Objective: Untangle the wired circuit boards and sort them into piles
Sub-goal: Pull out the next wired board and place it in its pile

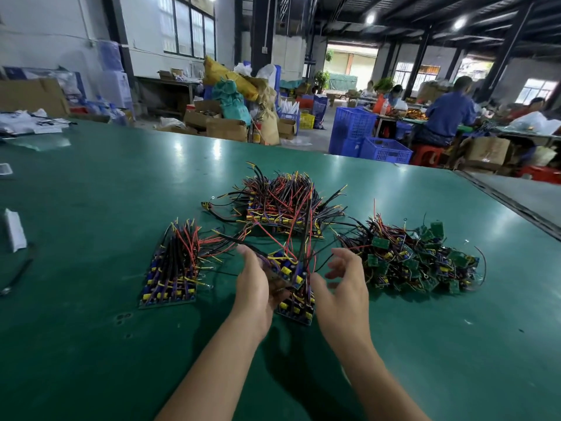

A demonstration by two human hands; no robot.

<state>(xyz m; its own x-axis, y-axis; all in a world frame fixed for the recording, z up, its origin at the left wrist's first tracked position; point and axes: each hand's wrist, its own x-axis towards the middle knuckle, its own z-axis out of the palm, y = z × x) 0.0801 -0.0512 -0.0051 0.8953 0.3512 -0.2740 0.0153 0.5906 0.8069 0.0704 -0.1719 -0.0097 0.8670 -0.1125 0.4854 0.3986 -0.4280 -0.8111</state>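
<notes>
Green matting covers the table (91,208); print on the cardboard boxes (226,129) beyond it is too blurred to read. Small boards carry blue and yellow parts, trailing red, black, yellow and purple wires; a neat stack (171,268) lies left, a second stack (282,208) further back at centre, and a tangled pile (416,262) of green boards lies right. Between them, near the table's front, the left hand (255,281) grips a bunch of boards (293,281), wires fanning upward; the right hand (340,278) hovers just beside it, fingers loosely spread, holding nothing.
</notes>
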